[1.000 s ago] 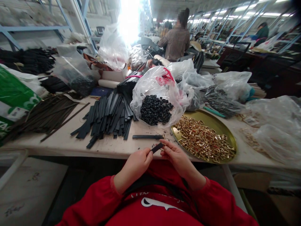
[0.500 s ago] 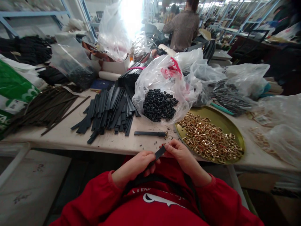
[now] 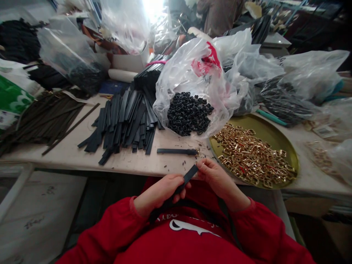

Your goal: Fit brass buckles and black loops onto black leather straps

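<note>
My left hand (image 3: 168,187) is closed around a flat black strap (image 3: 189,175) that slants up to the right, its lower part hidden by my fingers. Against the strap's upper end, the thumb and fingers of my right hand (image 3: 213,176) are pinched together; whatever small piece they hold is hidden. Just beyond, a finished-looking black strap with a gold buckle (image 3: 177,151) lies flat on the table. To the right, a round gold tray (image 3: 286,146) bears a heap of small gold buckles (image 3: 255,157). A plastic bag (image 3: 176,69) lies open, showing small black loops (image 3: 189,115).
Loose black straps (image 3: 126,121) are piled left of the bag, with dark brown strips (image 3: 46,117) farther left. A teal-handled tool (image 3: 272,117) lies behind the tray. More plastic bags (image 3: 310,77) crowd the back right. A person (image 3: 221,16) is beyond the table.
The view has tipped downward and closer to the table. My right fingers have shifted slightly toward the strap's tip, exposing more of its end. My left hand still grips the strap.
</note>
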`<state>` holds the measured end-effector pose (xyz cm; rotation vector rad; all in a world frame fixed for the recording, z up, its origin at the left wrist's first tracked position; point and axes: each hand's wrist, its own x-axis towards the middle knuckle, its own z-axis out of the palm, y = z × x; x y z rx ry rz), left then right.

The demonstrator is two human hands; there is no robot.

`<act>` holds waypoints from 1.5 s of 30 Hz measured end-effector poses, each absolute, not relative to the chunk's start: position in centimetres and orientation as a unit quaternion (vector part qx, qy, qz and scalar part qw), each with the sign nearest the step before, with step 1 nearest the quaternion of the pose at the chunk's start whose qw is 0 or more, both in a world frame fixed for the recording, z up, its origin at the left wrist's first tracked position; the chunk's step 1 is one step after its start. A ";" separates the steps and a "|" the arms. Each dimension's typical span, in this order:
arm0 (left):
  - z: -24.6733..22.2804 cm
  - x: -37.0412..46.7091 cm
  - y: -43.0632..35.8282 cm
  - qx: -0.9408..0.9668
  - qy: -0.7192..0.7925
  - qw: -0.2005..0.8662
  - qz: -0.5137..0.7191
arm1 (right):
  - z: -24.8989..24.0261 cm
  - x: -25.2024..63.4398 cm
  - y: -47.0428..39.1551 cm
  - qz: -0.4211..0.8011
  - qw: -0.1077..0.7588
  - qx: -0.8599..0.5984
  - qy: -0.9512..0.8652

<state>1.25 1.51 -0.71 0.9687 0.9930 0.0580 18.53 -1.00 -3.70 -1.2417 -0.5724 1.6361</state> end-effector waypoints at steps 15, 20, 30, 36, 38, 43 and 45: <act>-2.4 2.3 1.1 0.660 0.447 0.580 0.169 | -3.9 14.6 -2.2 0.619 0.550 -0.527 -0.191; -1.6 2.1 0.8 0.594 0.432 0.657 0.171 | -3.5 14.8 -2.6 0.559 0.540 -0.567 -0.275; -0.9 1.9 0.0 0.589 0.455 0.643 0.179 | -2.9 15.4 -3.8 0.361 0.497 -0.605 -0.506; 0.1 1.2 -0.4 0.639 0.440 0.612 0.155 | -2.4 15.9 -3.8 0.498 0.458 -0.585 -0.447; 0.4 1.0 0.0 0.641 0.436 0.613 0.154 | -2.0 15.8 -3.7 0.553 0.475 -0.548 -0.410; -0.2 1.1 1.8 0.615 0.459 0.610 0.200 | -1.2 17.1 -1.7 0.561 0.440 -0.497 -0.495; -0.7 1.2 2.5 0.629 0.441 0.599 0.225 | -1.2 18.9 0.7 0.521 0.403 -0.506 -0.557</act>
